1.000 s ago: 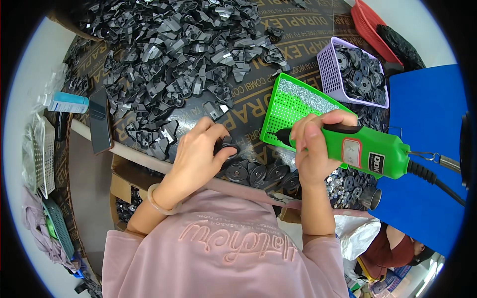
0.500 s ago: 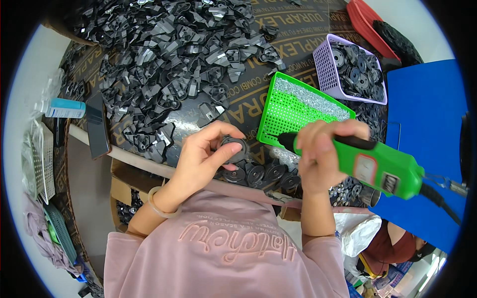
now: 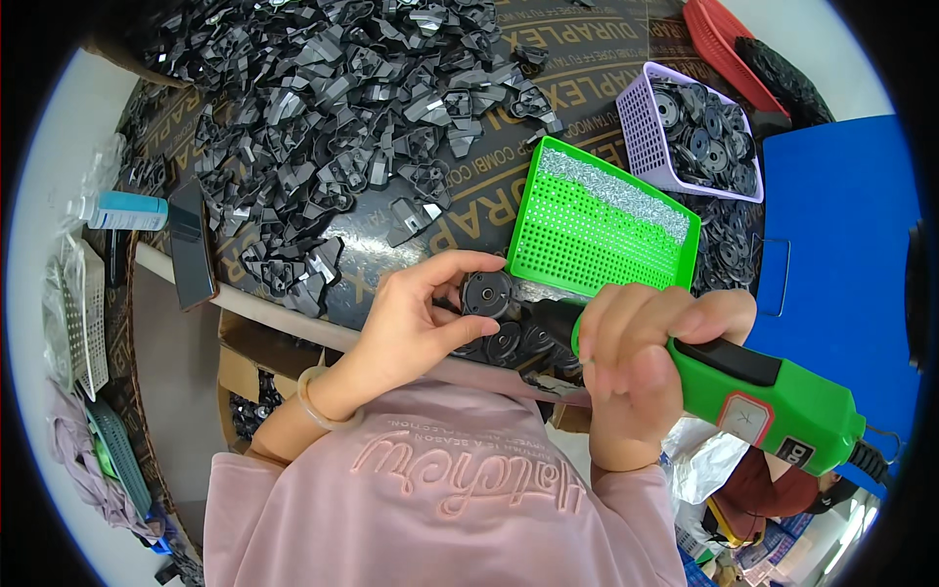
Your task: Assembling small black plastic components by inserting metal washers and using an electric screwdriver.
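Note:
Between the thumb and fingers of my left hand (image 3: 416,303) is a round black plastic disc part (image 3: 486,293), its flat face with a central hole turned up. My right hand (image 3: 646,362) is wrapped round a green electric screwdriver (image 3: 763,391) with a black nose. The nose points left, and its tip is close beside the disc part; whether they touch I cannot tell. Just beyond the tool lies a green perforated tray (image 3: 587,240) with many small silver screws (image 3: 616,191) heaped along its far side. Several more black discs (image 3: 504,342) lie under and beside my left hand.
Black angular plastic parts (image 3: 342,108) are piled over the far left of the table. A purple basket (image 3: 641,137) of black discs stands far right, near a red basket (image 3: 729,54) and a blue panel (image 3: 831,225). A phone (image 3: 192,245) and blue-labelled bottle (image 3: 127,211) are at left.
The screwdriver has moved from the tray's near edge back toward me, its nose now beside the disc part. My left hand has shifted slightly right and turned the disc face up.

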Motion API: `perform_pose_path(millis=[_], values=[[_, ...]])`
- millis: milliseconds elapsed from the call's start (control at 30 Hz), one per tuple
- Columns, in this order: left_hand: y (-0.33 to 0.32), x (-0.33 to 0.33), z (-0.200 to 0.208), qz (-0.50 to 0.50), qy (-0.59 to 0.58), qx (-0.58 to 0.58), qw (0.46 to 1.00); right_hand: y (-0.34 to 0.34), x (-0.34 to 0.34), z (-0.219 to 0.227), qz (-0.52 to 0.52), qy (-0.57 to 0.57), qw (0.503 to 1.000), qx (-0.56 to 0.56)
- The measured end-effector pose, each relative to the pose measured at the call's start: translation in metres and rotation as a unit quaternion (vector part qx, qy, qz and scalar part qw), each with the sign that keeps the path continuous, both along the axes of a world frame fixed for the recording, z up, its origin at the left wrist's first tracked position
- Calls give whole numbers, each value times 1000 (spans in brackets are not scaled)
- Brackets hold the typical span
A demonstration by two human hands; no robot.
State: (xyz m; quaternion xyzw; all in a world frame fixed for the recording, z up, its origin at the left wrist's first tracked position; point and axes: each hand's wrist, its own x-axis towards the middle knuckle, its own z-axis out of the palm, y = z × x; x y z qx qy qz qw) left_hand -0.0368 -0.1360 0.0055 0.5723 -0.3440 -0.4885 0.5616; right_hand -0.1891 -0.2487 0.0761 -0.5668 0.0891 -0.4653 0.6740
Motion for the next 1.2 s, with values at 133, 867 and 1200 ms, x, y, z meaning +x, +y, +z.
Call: perform_pose_path(millis=[133, 867, 1200], values=[[2, -2, -1, -5, 22, 12, 1000, -1, 0, 0, 52, -13, 998, -12], [-1, 8, -7, 45, -27, 9, 999, -38, 21, -35, -81, 64, 992, -78], [-3, 13, -8, 60, -23, -17, 998, -37, 26, -49, -102, 83, 988, -78]])
